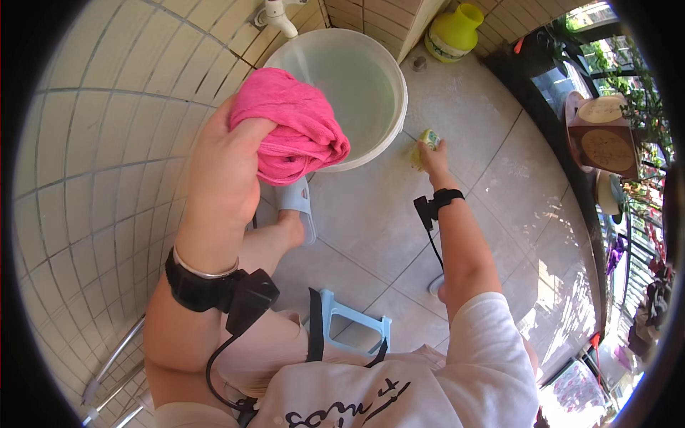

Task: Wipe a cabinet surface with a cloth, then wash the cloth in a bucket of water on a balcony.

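Observation:
My left hand (225,160) grips a bunched bright pink cloth (289,125), raised over the near left edge of a white bucket (402,107). Pale, clear water (349,78) stands inside the bucket, and a thin stream appears to run into it from a white tap (280,20) on the wall. Lower down, to the right of the bucket, my right hand (435,160) is closed on a small yellow-green packet (429,138) close to the tiled floor. The packet's lower part is hidden by my fingers. Each wrist wears a black strap with a small box.
A yellow-green plastic jug (454,33) stands in the far corner near a floor drain (419,64). Below me is a light blue stool (385,329). A pale blue slipper (300,203) is on my left foot. Potted plants (642,107) and a railing line the right side.

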`<state>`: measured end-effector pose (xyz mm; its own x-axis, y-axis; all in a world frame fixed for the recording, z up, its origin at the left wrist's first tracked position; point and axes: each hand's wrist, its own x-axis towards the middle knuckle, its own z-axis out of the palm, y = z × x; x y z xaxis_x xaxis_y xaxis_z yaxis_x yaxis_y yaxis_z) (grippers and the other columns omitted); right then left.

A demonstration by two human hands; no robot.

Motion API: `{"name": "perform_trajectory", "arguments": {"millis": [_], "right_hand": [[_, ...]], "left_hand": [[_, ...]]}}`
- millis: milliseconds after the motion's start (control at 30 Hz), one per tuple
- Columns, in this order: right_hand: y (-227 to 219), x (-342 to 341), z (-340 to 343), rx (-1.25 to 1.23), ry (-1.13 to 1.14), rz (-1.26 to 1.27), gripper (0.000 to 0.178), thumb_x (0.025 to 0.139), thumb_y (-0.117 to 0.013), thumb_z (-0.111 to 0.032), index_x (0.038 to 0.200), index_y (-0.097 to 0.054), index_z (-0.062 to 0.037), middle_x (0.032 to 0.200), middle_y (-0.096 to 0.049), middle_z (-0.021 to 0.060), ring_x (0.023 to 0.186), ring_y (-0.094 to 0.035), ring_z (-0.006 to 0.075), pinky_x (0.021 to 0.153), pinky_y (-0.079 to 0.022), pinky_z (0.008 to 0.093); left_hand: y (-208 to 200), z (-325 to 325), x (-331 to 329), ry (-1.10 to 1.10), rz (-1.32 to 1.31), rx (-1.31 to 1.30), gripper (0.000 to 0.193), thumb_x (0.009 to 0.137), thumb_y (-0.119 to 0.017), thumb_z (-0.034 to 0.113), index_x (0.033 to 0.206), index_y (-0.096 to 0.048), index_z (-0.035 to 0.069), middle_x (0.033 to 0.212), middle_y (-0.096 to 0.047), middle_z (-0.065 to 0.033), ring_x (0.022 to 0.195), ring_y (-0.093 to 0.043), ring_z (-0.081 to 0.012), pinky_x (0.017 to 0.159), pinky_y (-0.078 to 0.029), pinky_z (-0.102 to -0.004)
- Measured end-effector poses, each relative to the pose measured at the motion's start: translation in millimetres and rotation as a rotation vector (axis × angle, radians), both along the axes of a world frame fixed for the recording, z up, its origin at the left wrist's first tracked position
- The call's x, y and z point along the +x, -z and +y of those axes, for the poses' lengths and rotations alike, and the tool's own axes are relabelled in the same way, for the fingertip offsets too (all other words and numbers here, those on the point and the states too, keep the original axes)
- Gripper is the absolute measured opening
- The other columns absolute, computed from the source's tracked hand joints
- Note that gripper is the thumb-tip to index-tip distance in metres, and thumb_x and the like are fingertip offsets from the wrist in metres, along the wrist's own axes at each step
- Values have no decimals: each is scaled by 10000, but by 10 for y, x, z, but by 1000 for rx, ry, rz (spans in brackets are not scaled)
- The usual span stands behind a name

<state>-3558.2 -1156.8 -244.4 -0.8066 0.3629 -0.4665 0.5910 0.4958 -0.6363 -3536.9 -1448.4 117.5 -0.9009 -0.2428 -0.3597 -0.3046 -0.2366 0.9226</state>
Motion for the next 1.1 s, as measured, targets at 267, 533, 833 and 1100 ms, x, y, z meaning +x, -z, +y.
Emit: {"name": "perform_trajectory", "arguments": {"millis": [267,533,833,1100], "right_hand": [[-1012,-777,62,-447,280,18,701,798,-593,-340,1328,-245,-42,1184,-461,163,817,-586,269,687,-513,355],[-1821,-187,48,-360,-343,144,393,849,-529,-169,1218,-463,-51,944,-557,36,771,-530,95,664,-451,230],[-3604,708,-495,-561,-364,239,379,876,-543,-247,1210,-486,-78,1032,-558,6,894,-529,70,768,-411,183],[-3397,1109,-305,-783,-200,272,355,879,-535,-159,1187,-453,-2,1061,-562,82,923,-564,132,814,-451,244]], "left_hand": [[88,20,3,-19,17,79,195,745,-523,12,926,-560,-49,833,-606,-107,714,-589,-157,626,-479,-273],[-47,360,-28,-19,83,-121,220,828,-433,152,752,-575,2,678,-588,-217,611,-613,-337,549,-477,-422],[110,708,-261,-400,-102,-684,188,802,-474,204,920,-553,81,981,-480,-118,925,-491,-292,762,-390,-429],[-51,708,-223,-388,-116,-558,238,784,-507,162,999,-568,81,1264,-371,-167,1188,-322,-407,969,-262,-527]]}}
